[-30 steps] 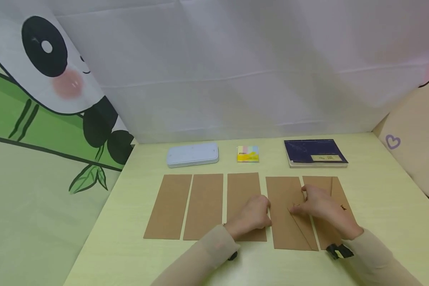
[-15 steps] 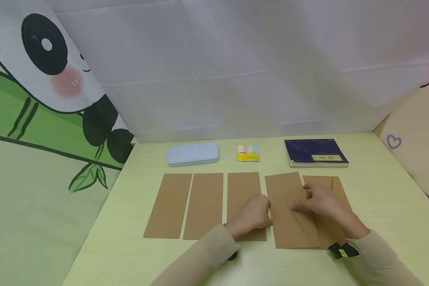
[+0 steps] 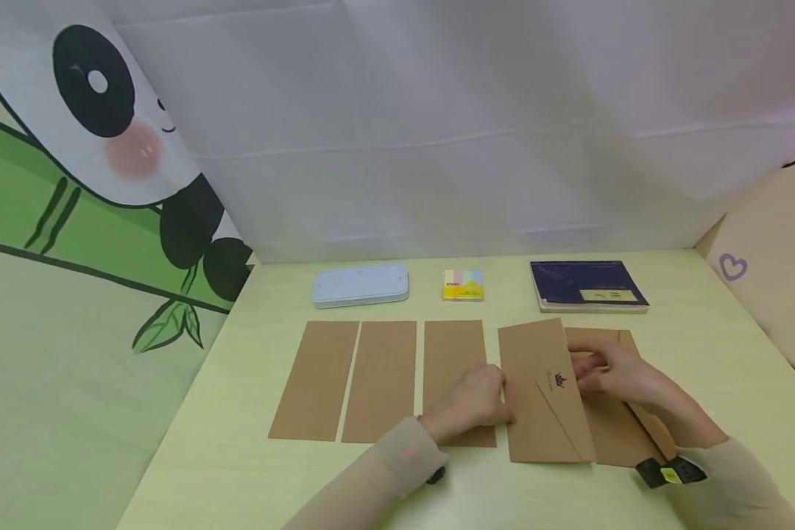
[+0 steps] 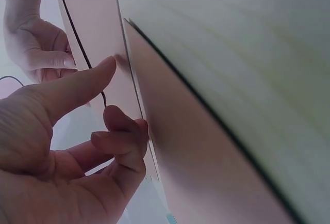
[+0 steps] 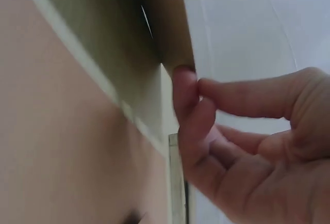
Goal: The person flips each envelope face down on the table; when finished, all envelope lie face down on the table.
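A brown envelope [image 3: 543,412] with a printed crown and a diagonal flap line is tilted, its right side raised. My right hand [image 3: 612,375] pinches that raised edge between thumb and fingers, as the right wrist view shows on the brown paper [image 5: 170,22]. My left hand [image 3: 470,401] lies over the neighbouring envelope [image 3: 453,338] on the left; its thumb tip touches the tilted envelope's left edge. In the left wrist view the left hand [image 4: 77,146] has a gap between its loosely bent thumb and index finger. Another envelope [image 3: 616,434] lies under my right hand.
Two more brown envelopes, one far left [image 3: 314,383] and one beside it [image 3: 379,383], continue the row. Behind stand a pale blue case [image 3: 361,285], a sticky-note pack [image 3: 463,285] and a dark blue book [image 3: 586,283]. White cloth [image 3: 437,132] hangs at the table's back.
My right hand has moved right and now lifts the fourth envelope's right edge, so its crown print shows. The left hand has stayed almost in place.
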Demonstrator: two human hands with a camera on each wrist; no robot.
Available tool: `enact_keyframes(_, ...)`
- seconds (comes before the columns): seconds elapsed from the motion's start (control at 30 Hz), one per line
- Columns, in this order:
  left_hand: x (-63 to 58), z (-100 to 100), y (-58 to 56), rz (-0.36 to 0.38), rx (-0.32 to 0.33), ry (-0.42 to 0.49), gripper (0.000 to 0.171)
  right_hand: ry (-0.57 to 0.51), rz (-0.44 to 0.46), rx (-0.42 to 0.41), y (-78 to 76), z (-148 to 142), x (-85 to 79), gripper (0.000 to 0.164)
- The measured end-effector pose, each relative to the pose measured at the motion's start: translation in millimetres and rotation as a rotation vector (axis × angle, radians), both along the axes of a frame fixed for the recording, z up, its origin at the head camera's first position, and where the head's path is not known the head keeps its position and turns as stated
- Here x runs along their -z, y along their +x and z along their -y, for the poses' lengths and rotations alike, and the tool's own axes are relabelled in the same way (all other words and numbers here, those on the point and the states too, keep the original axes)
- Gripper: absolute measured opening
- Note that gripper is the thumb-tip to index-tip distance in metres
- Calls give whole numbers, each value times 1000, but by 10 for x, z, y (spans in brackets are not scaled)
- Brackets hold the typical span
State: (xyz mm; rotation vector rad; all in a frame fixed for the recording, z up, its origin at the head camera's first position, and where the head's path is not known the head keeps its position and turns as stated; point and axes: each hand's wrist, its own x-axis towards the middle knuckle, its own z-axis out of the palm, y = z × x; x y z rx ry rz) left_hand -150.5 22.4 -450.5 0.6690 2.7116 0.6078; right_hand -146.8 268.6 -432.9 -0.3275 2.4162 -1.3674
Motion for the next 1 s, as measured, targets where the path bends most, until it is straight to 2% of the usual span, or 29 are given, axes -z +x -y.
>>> enact_keyframes(0.23, -17, -31, 21, 64, -14, 55, 40, -156, 8, -26, 8, -129, 57, 58)
enact_keyframes(0.53, -1, -17, -19, 88, 22, 145, 30, -299, 9, -117, 3, -177, 78, 57)
enact_keyframes(0.6, -14, -19, -23, 116, 3, 167, 33, -324, 12, -136, -1, -173, 86, 56)
enact_keyframes(0.73, -41, -28, -19, 162, -44, 213, 50, -351, 14, -158, -1, -158, 112, 52)
enact_keyframes(0.83, -46, -33, -17, 168, -56, 223, 51, -365, 9, -178, 2, -137, 154, 50)
enact_keyframes(1.0, -56, -48, -4, 178, -79, 243, 50, -440, 17, -265, 11, -73, 264, 53)
